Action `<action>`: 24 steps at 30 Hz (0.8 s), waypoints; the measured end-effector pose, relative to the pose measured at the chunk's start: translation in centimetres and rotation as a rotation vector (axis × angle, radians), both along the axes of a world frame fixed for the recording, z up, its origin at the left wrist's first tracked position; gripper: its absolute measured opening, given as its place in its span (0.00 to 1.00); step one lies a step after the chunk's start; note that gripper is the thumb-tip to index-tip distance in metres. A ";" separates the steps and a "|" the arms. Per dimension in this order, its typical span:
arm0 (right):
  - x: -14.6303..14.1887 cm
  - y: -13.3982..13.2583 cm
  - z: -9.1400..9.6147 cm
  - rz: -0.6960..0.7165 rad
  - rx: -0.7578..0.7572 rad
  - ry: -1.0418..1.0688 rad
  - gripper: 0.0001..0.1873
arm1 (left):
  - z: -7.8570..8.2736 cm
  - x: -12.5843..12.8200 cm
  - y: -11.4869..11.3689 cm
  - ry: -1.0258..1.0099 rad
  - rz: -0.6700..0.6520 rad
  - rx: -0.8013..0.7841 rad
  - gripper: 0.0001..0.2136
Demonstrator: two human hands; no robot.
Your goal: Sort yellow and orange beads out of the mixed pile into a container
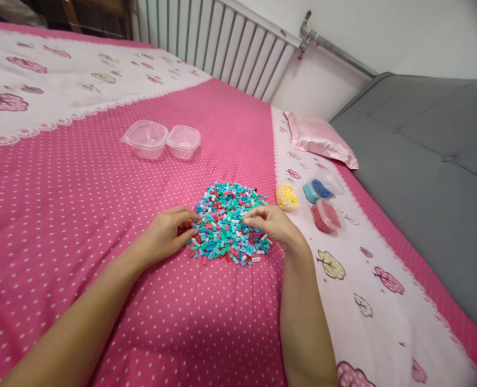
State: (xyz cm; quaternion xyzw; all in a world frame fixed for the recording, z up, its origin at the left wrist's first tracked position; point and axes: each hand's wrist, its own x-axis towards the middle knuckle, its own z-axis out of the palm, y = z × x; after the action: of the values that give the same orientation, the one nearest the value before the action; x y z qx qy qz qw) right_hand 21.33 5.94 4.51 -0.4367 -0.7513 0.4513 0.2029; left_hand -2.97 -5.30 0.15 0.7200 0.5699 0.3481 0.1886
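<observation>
A heap of small coloured bricks (228,223), mostly turquoise with red, pink and white, lies on the pink dotted bedspread (80,215). My left hand (168,234) rests at the heap's left edge, fingers curled and pinched on a small red piece. My right hand (272,223) sits at the heap's right edge, fingertips pinched together on the pile; what they hold is too small to name.
Two empty clear tubs (161,140) stand farther back. To the right are a tub of yellow pieces (287,196), one of blue (321,188) and one of red (326,216). A pink pillow (319,140), grey sofa (424,177) and white radiator (222,43) lie beyond.
</observation>
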 end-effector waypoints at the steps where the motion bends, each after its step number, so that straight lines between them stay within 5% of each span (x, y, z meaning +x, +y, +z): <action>1: 0.2 0.1 -0.3 0.043 0.037 -0.145 0.06 | 0.0 0.0 0.0 0.007 0.003 0.000 0.13; 5: 0.2 0.2 -0.9 0.092 0.123 -0.444 0.05 | 0.1 -0.1 0.0 0.024 0.009 0.003 0.13; 17: -1.5 -1.0 -0.1 0.063 0.192 -0.597 0.06 | 0.2 0.1 0.1 0.037 0.011 0.011 0.13; 24: -2.1 -1.7 0.2 0.159 0.190 -0.626 0.04 | 0.3 0.0 0.1 0.051 0.018 -0.002 0.13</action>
State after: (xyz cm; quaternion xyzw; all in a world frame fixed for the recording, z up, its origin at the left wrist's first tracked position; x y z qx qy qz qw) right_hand 19.21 4.26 4.69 -0.4732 -0.8476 0.2377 -0.0335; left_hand -2.94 -5.25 0.47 0.7233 0.5815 0.3307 0.1713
